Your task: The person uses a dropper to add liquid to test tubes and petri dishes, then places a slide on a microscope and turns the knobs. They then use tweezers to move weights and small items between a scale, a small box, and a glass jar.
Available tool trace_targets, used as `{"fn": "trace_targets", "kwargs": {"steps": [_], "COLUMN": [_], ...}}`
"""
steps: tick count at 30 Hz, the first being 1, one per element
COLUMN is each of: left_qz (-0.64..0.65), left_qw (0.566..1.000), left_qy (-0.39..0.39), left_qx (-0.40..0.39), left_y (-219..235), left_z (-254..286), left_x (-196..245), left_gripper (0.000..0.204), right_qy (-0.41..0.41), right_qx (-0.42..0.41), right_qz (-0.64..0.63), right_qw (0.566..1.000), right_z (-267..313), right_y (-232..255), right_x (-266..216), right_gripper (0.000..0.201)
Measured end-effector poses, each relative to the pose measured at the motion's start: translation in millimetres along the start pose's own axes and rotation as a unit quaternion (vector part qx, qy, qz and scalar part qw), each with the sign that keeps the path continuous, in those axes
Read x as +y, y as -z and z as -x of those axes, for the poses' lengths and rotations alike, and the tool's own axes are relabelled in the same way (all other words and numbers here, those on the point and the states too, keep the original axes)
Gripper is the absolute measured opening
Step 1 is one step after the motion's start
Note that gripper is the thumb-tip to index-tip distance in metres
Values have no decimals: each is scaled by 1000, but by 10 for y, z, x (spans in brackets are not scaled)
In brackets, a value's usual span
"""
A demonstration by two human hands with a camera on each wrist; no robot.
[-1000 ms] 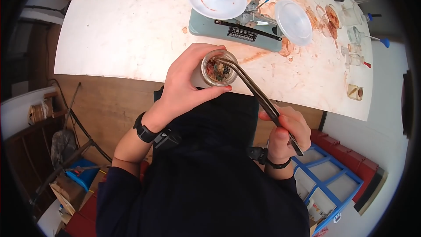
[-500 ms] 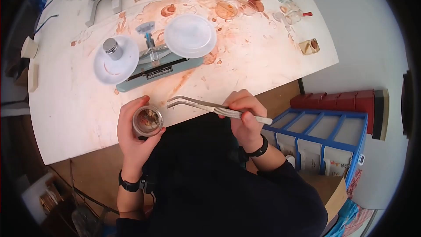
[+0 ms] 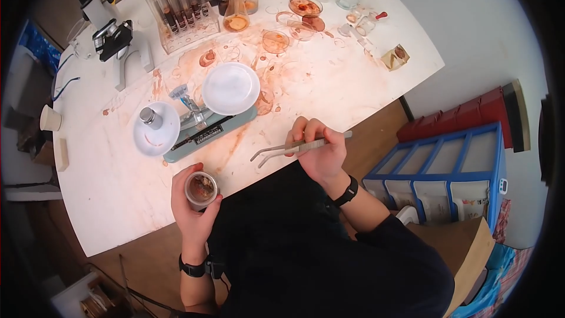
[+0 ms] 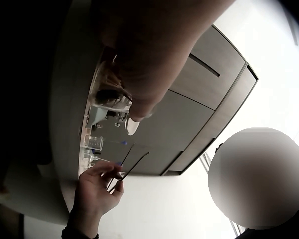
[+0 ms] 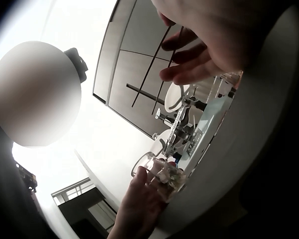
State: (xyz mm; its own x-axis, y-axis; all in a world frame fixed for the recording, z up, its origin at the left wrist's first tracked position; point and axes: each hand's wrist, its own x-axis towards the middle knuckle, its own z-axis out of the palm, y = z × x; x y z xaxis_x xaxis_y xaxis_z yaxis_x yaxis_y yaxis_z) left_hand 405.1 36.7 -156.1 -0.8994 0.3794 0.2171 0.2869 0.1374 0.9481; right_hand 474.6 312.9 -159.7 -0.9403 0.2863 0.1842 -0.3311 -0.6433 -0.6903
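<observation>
My left hand (image 3: 193,215) grips a small glass jar (image 3: 200,189) round its sides, at the table's front edge; small mixed-coloured pieces lie inside it. Bent-tip metal tweezers (image 3: 301,147) are pinched in my right hand (image 3: 321,153), their two tips apart and pointing left, away from the jar. Behind the jar stands a balance scale (image 3: 213,133) with a metal weight (image 3: 150,118) on its left pan; its right pan (image 3: 231,89) holds nothing. In the right wrist view the jar (image 5: 162,177) shows pale and green pieces through its glass.
A test-tube rack (image 3: 191,33), a microscope (image 3: 112,38) and a flask (image 3: 236,15) stand at the back. Petri dishes (image 3: 305,6) and small glassware lie back right, near a brownish square piece (image 3: 395,58). A paper cup (image 3: 50,118) is at the left edge. Reddish stains mark the white table (image 3: 335,91).
The tweezers were in the jar's mouth a second ago; they are now out, with their tips apart. The head view has swung, showing more of the table's back.
</observation>
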Motion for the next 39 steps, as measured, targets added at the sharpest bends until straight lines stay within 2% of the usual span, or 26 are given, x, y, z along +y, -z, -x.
{"fn": "trace_targets", "kwargs": {"steps": [3, 7, 25, 28, 39], "left_qz": [18, 23, 4, -46, -72], "left_qw": [1000, 1000, 1000, 999, 997], "left_qy": [8, -8, 3, -11, -26], "left_qx": [6, 2, -17, -20, 11], "left_y": [-21, -25, -11, -21, -99], "left_z": [-2, 0, -6, -8, 32], "left_x": [23, -12, 6, 18, -126], "left_gripper": [59, 58, 60, 61, 79], "right_qy": [13, -17, -86, -98, -192], "right_qx": [-6, 58, 41, 23, -23], "right_qz": [-14, 1, -5, -15, -65], "right_qw": [1000, 998, 995, 995, 979], "right_z": [-5, -48, -79, -77, -144], "right_y": [131, -19, 30, 57, 103], "right_x": [104, 74, 25, 24, -61], "right_gripper": [27, 13, 13, 14, 10]}}
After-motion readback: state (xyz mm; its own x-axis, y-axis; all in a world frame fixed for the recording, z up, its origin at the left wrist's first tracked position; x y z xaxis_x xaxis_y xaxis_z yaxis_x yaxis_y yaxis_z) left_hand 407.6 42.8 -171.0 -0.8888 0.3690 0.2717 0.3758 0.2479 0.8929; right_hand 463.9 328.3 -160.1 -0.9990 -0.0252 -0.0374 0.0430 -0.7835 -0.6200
